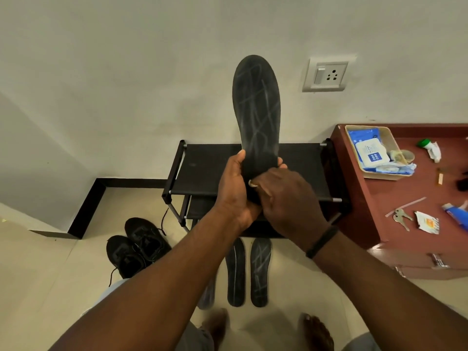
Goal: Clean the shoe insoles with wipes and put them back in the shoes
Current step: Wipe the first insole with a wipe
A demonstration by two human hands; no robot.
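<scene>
A black insole [257,110] with pale streaks stands upright in front of the wall. My left hand [234,191] grips its lower end from the left. My right hand [286,198] covers the heel from the right, fingers curled over it; a bit of white shows under the thumb, and whether it is a wipe I cannot tell. Two more insoles [247,272] lie side by side on the floor below, and a third is partly hidden under my left arm. A pair of black shoes [138,245] sits on the floor to the left.
A black shoe rack [202,168] stands against the wall behind my hands. On the right, a reddish-brown cabinet [367,198] carries a cream tray [395,145] with a blue wipes pack [371,150], keys [401,217], tubes and wrappers. My bare feet show at the bottom.
</scene>
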